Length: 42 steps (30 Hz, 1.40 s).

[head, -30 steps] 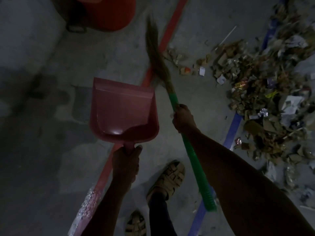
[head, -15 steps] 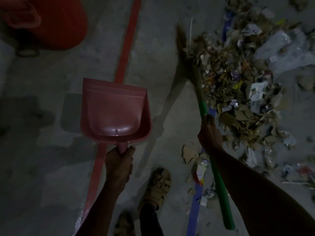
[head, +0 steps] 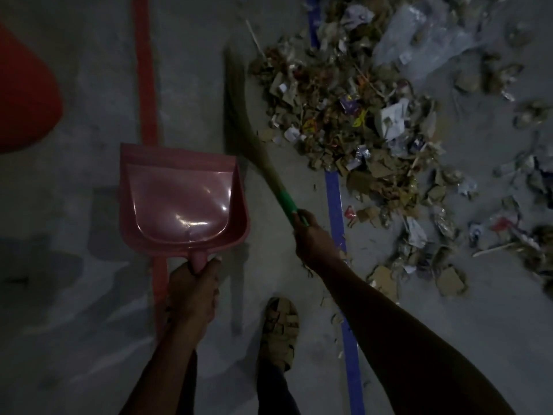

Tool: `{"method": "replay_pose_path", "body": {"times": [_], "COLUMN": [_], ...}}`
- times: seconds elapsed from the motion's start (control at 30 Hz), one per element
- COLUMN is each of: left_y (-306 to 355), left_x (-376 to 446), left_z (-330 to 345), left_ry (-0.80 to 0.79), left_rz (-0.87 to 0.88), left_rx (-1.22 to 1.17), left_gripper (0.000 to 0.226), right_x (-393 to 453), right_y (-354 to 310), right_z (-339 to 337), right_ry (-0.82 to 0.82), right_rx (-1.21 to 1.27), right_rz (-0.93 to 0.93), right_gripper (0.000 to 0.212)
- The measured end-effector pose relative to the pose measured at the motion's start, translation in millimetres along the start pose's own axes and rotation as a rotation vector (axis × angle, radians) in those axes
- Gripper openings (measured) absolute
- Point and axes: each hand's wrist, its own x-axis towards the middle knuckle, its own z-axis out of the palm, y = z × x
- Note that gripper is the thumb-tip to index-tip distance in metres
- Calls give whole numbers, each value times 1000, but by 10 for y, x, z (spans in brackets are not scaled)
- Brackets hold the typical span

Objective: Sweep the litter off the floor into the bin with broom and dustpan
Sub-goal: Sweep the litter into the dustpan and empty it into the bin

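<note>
- Grey concrete floor, rough and blotchy, with open bare room between the red stripe and the blue stripe.
- Litter pile sprawls at upper right: torn cardboard scraps, crumpled paper, foil wrappers, ragged edges spilling across the blue stripe.
- Red bin pokes in at the left edge, rounded and smooth, well apart from the pile.
- Pink plastic dustpan, glossy and scoop-shaped, empty inside, its flat lip pointing away, over the red stripe.
- Broom: blurred straw bristles just beside the pile's left edge, green handle below.
- Right hand wraps around the green handle.
- Left hand grips the dustpan's stubby handle, fingers curled.
- Sandalled foot stands between the arms.
</note>
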Motion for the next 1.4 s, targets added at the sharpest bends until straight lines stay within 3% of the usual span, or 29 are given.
{"method": "replay_pose_path", "body": {"times": [0.2,0.4,0.53,0.7,0.93,1.17,1.4], "left_y": [319,559,621,689,826,665,229], "left_x": [230,346,297,158,-148,-439,-656], "left_z": [-77,-54,39,116,188,333,392], "left_ry": [-39,-94,-129,-213,-360,-412,-467], "left_rz": [67,138,133,179,236,310,321], "left_rx": [121,170,198,278,404,513,635], "left_gripper": [26,25,28,28,29,21,28], "right_x": [221,93,-78,-552,-1588,-2161,-2793], "right_y": [113,651,801,949,953,742,574], "right_z": [-116,-701,-1024,-1104,-894,-271,462], "right_ry": [-21,131,246,234,337,440,587], "right_rx": [15,20,-151,-314,-254,-43,238], "right_rz": [220,445,459,437,516,830,1217], "right_gripper": [56,35,50,64,71,71,70]}}
